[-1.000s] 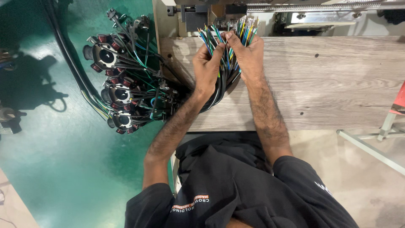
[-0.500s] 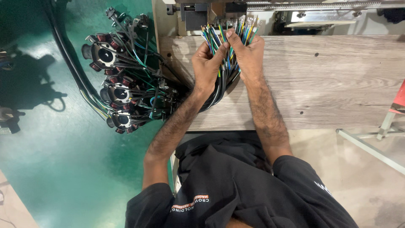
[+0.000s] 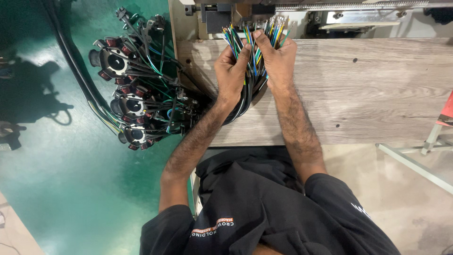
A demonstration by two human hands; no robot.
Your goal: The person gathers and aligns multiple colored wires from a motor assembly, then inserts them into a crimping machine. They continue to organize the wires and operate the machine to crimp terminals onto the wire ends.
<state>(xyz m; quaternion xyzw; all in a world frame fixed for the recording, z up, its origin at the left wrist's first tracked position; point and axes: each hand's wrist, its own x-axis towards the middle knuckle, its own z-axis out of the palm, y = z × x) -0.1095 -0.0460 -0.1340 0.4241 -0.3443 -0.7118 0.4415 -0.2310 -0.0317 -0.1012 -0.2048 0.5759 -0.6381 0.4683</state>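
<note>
Both hands hold one fat bunch of wires (image 3: 252,56) over the far part of a grey wooden table (image 3: 368,89). The wires are many colours: blue, green, yellow, black and white. Their loose ends stick up and point to the far side, toward a metal machine (image 3: 236,12) at the far edge of the table.

The left hand (image 3: 231,71) is wrapped around the left side of the bunch. Its fingers are curled shut on the wires, and the thumb presses against them. The right hand (image 3: 279,59) is closed on the right side of the same bunch, with its thumb on top near the wire ends. The two hands touch each other around the wires.

Below the hands, the wires turn into black cables (image 3: 243,101). They bend down and to the left, cross the table edge, and run off to a heap of round metal coil parts (image 3: 130,106). These parts have dark holes in the middle and copper-coloured windings around them. They hang just beside the left edge of the table, over a shiny green floor (image 3: 71,189). A thick black hose (image 3: 75,66) lies on the floor on the left of the heap.

The person wears a black shirt (image 3: 264,208) with short sleeves. On the near right, a pale floor (image 3: 415,203) shows, and a thin metal bar (image 3: 410,163) crosses it.
</note>
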